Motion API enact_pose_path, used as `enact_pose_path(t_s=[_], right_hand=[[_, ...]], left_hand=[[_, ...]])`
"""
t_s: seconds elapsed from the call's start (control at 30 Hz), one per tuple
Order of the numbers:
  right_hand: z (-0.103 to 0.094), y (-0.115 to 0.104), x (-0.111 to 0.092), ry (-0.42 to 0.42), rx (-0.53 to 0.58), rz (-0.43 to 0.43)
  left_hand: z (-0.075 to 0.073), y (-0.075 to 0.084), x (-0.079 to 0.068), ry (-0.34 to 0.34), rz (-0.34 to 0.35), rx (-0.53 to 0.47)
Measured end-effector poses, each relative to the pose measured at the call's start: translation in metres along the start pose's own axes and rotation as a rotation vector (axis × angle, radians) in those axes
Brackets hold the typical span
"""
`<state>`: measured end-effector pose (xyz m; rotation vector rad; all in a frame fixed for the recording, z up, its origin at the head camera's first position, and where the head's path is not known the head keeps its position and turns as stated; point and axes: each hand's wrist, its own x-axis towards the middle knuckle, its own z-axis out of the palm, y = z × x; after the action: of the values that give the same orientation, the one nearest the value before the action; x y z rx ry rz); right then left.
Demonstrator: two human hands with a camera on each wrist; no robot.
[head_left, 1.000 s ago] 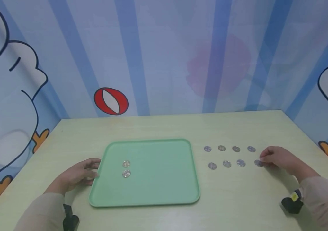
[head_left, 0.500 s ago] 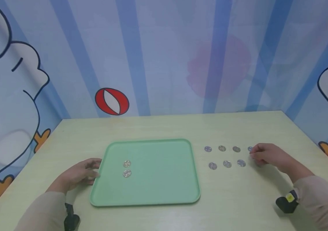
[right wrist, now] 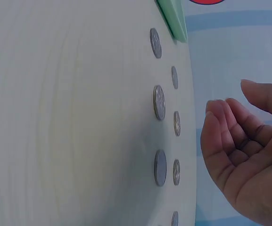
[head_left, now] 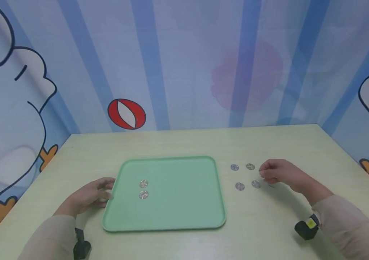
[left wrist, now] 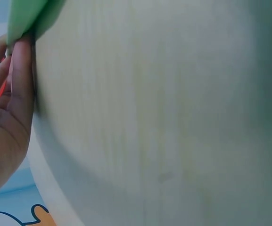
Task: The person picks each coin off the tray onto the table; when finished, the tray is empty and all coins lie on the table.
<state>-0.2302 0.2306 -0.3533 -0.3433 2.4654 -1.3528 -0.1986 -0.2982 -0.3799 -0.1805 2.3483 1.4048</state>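
In the head view my right hand (head_left: 280,174) hovers over the right end of two rows of silver coins (head_left: 240,186), hiding some of them. Its fingers are loosely curled in the right wrist view, the thumb stands apart from the fingertips, and nothing shows between them. Several coins (right wrist: 159,102) lie on the table beside that hand. At the left rim of a green tray (head_left: 184,195), the fingertips of my left hand (head_left: 90,195) touch the edge; the left wrist view has them against the green rim (left wrist: 25,21). Two coins (head_left: 143,184) lie in the tray's left half.
The pale wooden table (head_left: 184,144) ends at a blue striped backdrop (head_left: 191,72) with cartoon figures. Each wrist carries a small black device, such as the black device (head_left: 307,228) by the right sleeve.
My right hand has moved left along the coin rows, from the rightmost coin to near the middle of the upper row. The left hand stays at the tray's rim.
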Motion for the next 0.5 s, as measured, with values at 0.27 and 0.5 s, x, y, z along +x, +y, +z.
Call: enact_pose_path(t_s=[0.27,0.5], right_hand=[[0.024,-0.016,0.014,-0.026,0.001,-0.026],[0.045,-0.030,0.027,-0.066,0.035,-0.055]], left_hand=[[0.000,0.000,0.001,-0.002,0.003,-0.003],[0.000,-0.001,0.002,0.001,0.001,-0.010]])
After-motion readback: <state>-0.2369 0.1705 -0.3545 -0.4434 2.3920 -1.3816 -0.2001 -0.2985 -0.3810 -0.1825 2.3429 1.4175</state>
